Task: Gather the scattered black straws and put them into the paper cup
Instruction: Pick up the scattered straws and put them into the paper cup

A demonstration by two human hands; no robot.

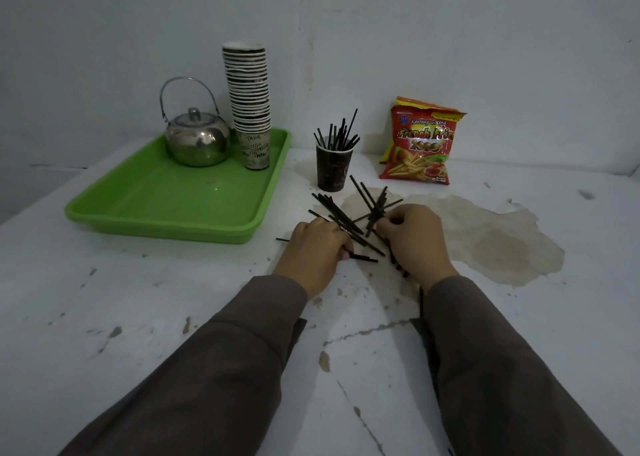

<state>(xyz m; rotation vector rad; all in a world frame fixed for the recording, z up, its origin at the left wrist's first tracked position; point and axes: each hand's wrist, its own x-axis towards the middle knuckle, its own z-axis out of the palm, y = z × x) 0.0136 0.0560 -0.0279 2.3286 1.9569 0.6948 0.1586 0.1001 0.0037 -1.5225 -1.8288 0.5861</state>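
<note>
Black straws point(349, 218) lie in a loose crossed pile on the worktop, mid-depth and a bit right of centre, right between our two hands and just in front of the paper cup point(333, 170). More straws already stand upright in that cup, fanning out above its rim. One loose straw pokes out to the left of our left hand, a few more run under the right hand toward the wrist.

Left hand point(317, 247) rests palm down on the near-left side of the pile, fingers curled, thumb and fingers pinching a short bunch of straws that sticks out to the right. Right hand point(414, 239) sits palm down on the near-right side, fingers curled in over the straw ends; looks like it grips some, but we cannot tell how many. The hands are near each other, not touching. Both arms wear brown-grey sleeves point(221, 369).

Worktop point(138, 299) is white, chipped and cracked, with a big tan stain point(495, 237) to the right of the pile. Green tray point(166, 202) sits toward the far-left, carrying a steel kettle point(195, 140) and a tall stack of paper cups point(249, 105) at its far end, the two just beside each other. Red snack bag point(420, 144) marked French Fries leans against the back wall at the far edge, right of the cup. Walls are plain pale grey, light is dim.
</note>
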